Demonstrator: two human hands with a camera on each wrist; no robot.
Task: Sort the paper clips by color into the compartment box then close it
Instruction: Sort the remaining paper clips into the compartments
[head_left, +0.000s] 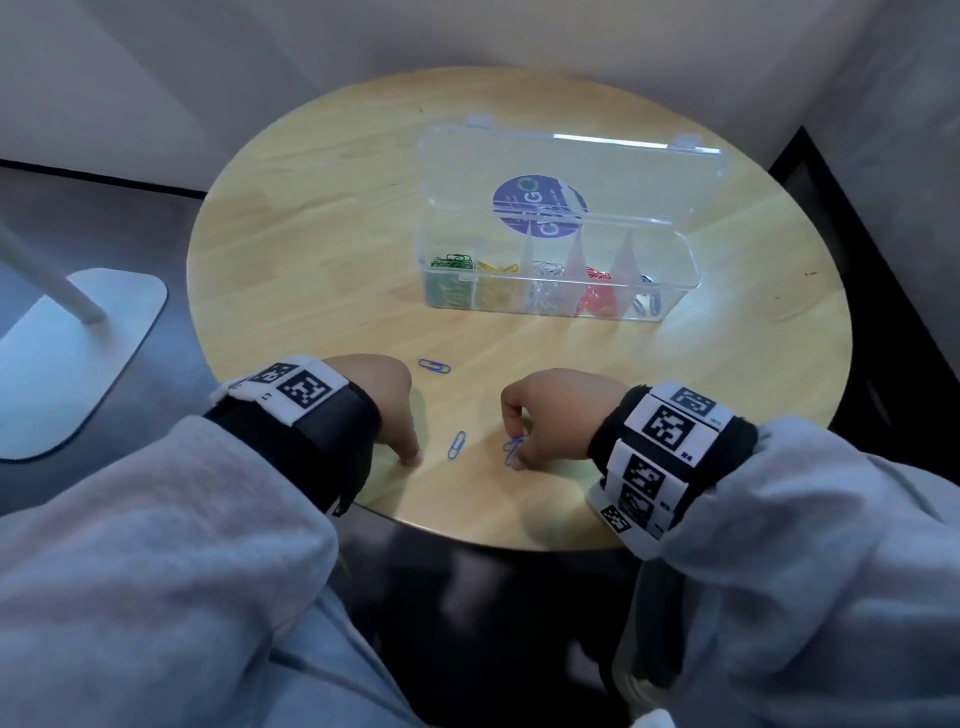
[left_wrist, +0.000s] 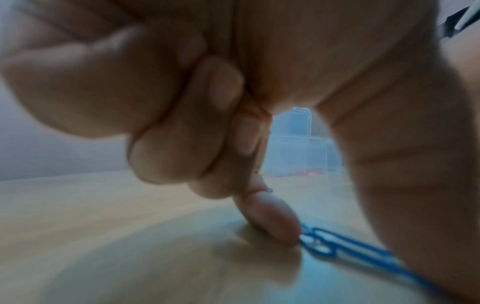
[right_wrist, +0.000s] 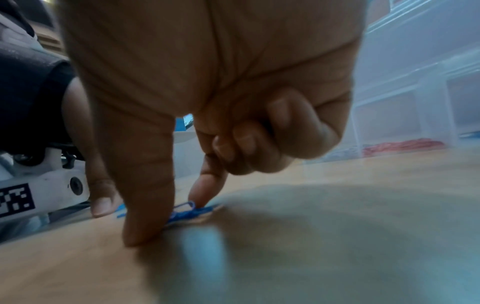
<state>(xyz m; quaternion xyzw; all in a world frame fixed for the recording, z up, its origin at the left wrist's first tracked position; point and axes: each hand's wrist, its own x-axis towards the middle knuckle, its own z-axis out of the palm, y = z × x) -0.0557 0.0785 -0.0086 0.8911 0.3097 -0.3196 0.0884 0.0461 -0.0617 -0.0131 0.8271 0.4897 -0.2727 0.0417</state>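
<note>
A clear compartment box stands on the round wooden table with its lid open and leaning back. From left to right it holds green, yellow, white, red and blue clips. Near the front edge my right hand pinches a blue paper clip between thumb and index finger, against the tabletop. My left hand has its index fingertip down on the table, touching the end of a blue clip, with the thumb on the clip's other side. Two more blue clips lie loose.
The box's red clips show at the right of the right wrist view. A white stand base sits on the floor to the left of the table. Dark furniture is close to the table's right side.
</note>
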